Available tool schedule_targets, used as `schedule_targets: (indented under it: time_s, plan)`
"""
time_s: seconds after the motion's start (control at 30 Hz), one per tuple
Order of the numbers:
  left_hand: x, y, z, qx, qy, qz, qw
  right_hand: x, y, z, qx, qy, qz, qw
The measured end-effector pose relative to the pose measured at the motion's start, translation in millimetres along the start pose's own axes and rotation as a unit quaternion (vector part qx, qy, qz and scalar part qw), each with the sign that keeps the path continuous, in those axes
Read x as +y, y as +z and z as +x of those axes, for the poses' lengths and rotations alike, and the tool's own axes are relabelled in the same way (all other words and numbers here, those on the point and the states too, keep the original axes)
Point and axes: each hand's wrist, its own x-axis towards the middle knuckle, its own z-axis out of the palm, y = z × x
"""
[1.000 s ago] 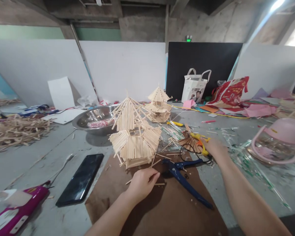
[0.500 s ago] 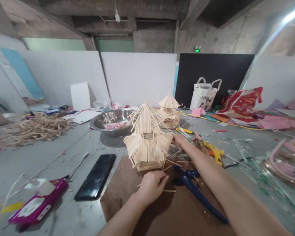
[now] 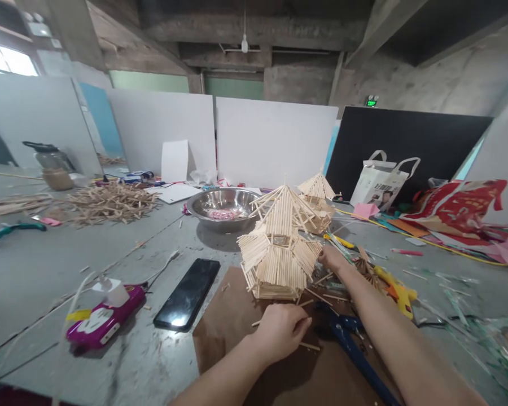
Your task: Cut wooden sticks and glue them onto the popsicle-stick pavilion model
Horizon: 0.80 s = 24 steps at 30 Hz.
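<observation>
The stick pagoda (image 3: 279, 248), a two-tiered model built of pale, thin wooden sticks with a pointed ribbed roof, is standing at the far edge of a brown board (image 3: 237, 338) lying on the grey table (image 3: 68, 265). The right hand (image 3: 332, 259) is reaching forward with the arm stretched out, its fingers touching the pagoda's lower right eave; whether they are pinching it cannot be told. The left hand (image 3: 281, 330) is resting just in front of the pagoda, knuckles up, its fingers curled loosely over a loose stick (image 3: 309, 345) on the board. Right of the pagoda, blue-handled pliers (image 3: 351, 344) are lying beside a yellow glue gun (image 3: 398, 290). Behind the pagoda, a shiny steel bowl (image 3: 222, 206) and a smaller stick pagoda (image 3: 319, 197) are sitting. Left of the pagoda, a glossy black phone (image 3: 188, 293) is lying flat.
</observation>
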Motion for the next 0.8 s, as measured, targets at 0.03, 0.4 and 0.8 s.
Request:
schedule_targets:
  time_s: [0.03, 0.4, 0.8]
  plan:
    - [0.5, -0.5, -0.2, 0.001, 0.003, 0.001, 1.0, 3.3, -5.1, -2.9, 0.007, 0.006, -0.012, 1.0]
    - [14.6, -26.2, 1.8, 0.173, -0.084, -0.219, 0.957, -30.7, -92.9, -89.0, 0.121, -0.03, 0.255, 0.959]
    - [32.5, -88.1, 6.1, 0.217, -0.159, -0.564, 0.781, -131.6, -87.4, -122.2, -0.108, -0.18, 0.424, 0.881]
